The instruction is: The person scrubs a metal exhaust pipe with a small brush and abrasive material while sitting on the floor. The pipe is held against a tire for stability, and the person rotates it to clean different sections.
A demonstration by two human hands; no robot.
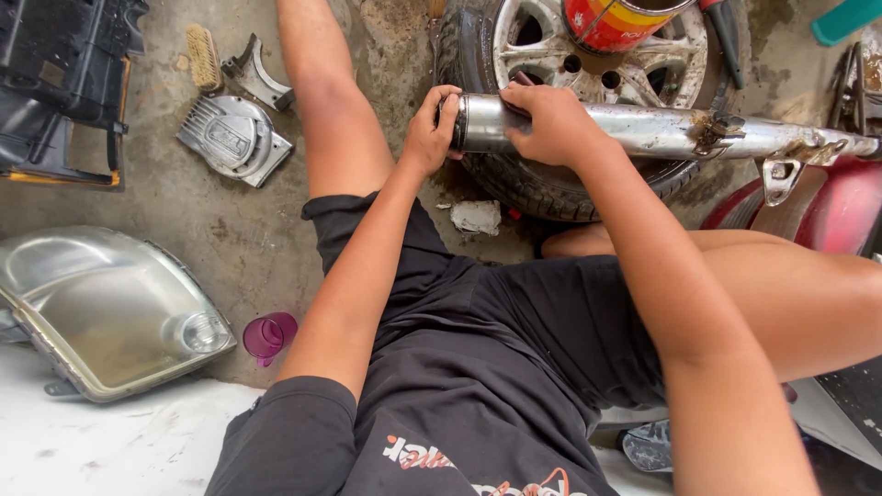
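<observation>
Both hands grip the chrome exhaust pipe [643, 129], which lies across the car wheel [588, 101]: left hand [430, 129] cups its open end, right hand [551, 124] clasps just beside. The near end looks shinier; farther along, grime remains.

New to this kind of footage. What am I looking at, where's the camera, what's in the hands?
There is one picture, from a camera worn on a person's head, looking down at their own lap and hands. No machine is involved: the person sits on a stained concrete floor and works bare-handed.

Both hands are on a long, dirty metal exhaust pipe that lies across a car wheel. The left hand grips its near end, and the right hand wraps over the top beside it.

A red and yellow can stands on the wheel. To the left lie a headlight unit, a small purple cup, a grey metal cover and a brush.
</observation>
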